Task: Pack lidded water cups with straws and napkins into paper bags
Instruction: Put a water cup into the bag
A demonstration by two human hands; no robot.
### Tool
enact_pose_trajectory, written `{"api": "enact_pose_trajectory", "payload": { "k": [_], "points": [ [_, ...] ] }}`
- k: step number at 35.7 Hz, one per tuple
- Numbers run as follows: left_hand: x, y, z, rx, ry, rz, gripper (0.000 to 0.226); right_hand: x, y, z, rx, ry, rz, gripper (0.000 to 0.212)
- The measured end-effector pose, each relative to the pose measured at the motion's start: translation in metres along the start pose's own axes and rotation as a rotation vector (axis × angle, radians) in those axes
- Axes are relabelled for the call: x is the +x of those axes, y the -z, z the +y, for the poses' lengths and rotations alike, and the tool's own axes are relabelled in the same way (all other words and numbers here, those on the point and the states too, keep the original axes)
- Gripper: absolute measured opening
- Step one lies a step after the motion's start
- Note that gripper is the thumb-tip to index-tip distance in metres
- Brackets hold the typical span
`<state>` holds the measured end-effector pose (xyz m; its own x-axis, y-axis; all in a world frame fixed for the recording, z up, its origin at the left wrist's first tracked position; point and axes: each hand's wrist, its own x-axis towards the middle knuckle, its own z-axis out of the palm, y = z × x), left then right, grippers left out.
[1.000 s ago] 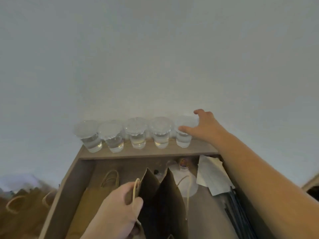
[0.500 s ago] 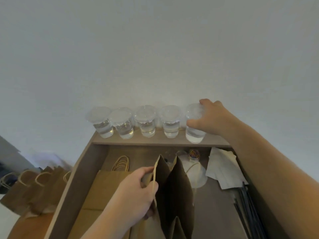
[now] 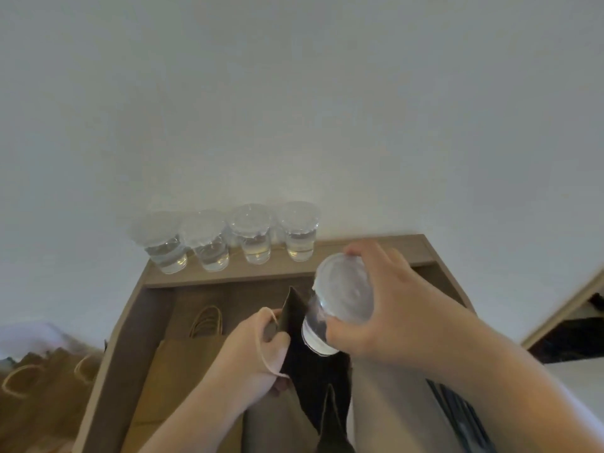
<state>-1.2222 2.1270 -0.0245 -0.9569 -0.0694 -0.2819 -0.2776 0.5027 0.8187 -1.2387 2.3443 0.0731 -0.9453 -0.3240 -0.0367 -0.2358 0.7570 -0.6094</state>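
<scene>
Over the mouth of the upright brown paper bag (image 3: 315,377), the right hand (image 3: 387,308) is now holding the clear plastic water cup with a translucent lid (image 3: 341,297), fingers and thumb curling round its wall just below the lid. A second ago this cup was standing at the right end of the row on the raised wooden ledge (image 3: 376,253) at the back of the worktop, with the hand only reaching it. Half a second ago the hand was closing on it there. Now the cup is hanging clear of the ledge, tilting so that its lid is facing the camera and its base is pointing down toward the bag's dark opening.

Four matching lidded cups (image 3: 250,235) are standing upright on the ledge, and the place at their right end is lying bare. The left hand (image 3: 258,351) is gripping the bag's left rim together with the pale twisted paper handle (image 3: 263,341), as it was before, and is keeping the mouth spread.

The pick appears to be finished, and lowering the cup into the bag looks like the step in hand. The cup probably needs righting first so that its base goes down flat. The flat brown paper bags (image 3: 183,371) are lying beside the open one, and the thin black straws (image 3: 457,410) are showing under the right forearm. The napkins are hidden.
</scene>
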Motion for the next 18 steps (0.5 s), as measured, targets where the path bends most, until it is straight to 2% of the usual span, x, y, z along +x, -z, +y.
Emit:
{"api": "enact_pose_trajectory", "payload": {
  "k": [4, 10, 15, 18],
  "points": [
    [0.004, 0.011, -0.010, -0.049, 0.018, -0.033, 0.016, 0.001, -0.019, 0.001, -0.144, 0.020, -0.118, 0.095],
    [0.000, 0.012, -0.011, -0.036, 0.005, -0.128, 0.021, 0.010, -0.047, -0.004, -0.516, 0.077, -0.269, 0.096],
    [-0.006, 0.015, -0.009, -0.005, -0.012, -0.145, 0.019, 0.013, -0.064, -0.012, -0.829, 0.113, -0.282, 0.089],
    [-0.010, 0.018, -0.008, 0.017, -0.029, -0.168, 0.022, 0.023, -0.064, -0.017, -0.899, 0.098, -0.380, 0.086]
  ]
}}
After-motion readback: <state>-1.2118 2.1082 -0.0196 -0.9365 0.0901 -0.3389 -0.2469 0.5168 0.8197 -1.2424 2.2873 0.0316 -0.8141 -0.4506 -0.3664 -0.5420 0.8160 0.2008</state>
